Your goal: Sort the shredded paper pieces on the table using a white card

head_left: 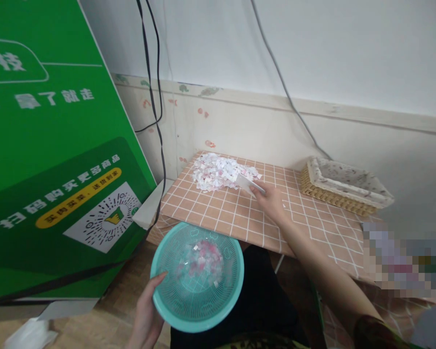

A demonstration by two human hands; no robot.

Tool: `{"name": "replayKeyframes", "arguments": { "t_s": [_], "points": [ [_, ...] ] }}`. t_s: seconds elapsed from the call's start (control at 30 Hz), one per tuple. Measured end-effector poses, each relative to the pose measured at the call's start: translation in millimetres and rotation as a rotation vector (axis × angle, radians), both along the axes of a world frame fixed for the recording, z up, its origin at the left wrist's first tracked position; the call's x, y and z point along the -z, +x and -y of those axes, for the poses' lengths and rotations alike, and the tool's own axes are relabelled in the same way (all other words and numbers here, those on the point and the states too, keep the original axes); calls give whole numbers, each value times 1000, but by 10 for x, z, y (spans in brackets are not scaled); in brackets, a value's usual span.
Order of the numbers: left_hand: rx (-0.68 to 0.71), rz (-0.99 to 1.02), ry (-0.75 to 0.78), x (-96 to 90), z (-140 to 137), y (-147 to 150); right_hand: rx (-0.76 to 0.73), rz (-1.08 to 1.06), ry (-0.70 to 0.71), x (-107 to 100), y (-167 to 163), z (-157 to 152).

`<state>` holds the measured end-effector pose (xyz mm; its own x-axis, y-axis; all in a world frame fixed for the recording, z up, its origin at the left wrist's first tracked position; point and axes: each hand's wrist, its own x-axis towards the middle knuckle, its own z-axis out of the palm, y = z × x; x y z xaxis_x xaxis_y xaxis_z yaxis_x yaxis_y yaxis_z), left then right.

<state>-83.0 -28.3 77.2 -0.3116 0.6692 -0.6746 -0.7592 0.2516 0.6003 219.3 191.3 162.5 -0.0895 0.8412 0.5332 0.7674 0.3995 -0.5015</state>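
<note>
Scraps (212,172) could scatter past a one-sided hold

From my remote view, the left hand (148,305) grips the teal colander (199,312) by its left rim, thumb over the edge; with support visible only there, it could tip and lose the pink and white pieces (203,264) inside. The right hand (272,199) pinches a flat white card (249,184) beside the heap's right end on the checked cloth (240,215). I judge that too brisk a sweep might fling bits onto the floor (119,300).

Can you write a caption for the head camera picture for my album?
Left hand holds a turquoise basket; right hand holds a flat white piece by piled scraps.
</note>
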Motion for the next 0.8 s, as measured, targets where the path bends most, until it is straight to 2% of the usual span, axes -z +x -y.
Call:
{"name": "replayKeyframes", "arguments": {
  "t_s": [0.1,0.23,0.47,0.63,0.8],
  "points": [
    [-19,20,-14,-10,-8,1,14,15,21,-15,-55,12],
    [-28,45,-38,-13,-18,10,-23,37,-33,-22,-77,6],
    [-15,47,-44,-5,-18,11,-92,-121,-19,15,-32,-116],
    [-6,64,-38,-1,-20,27,-225,-175,-86,31,-78,-203],
    [14,40,-30,41,-9,43,-268,-233,-108,-28,-112,-250]
  ]
}}
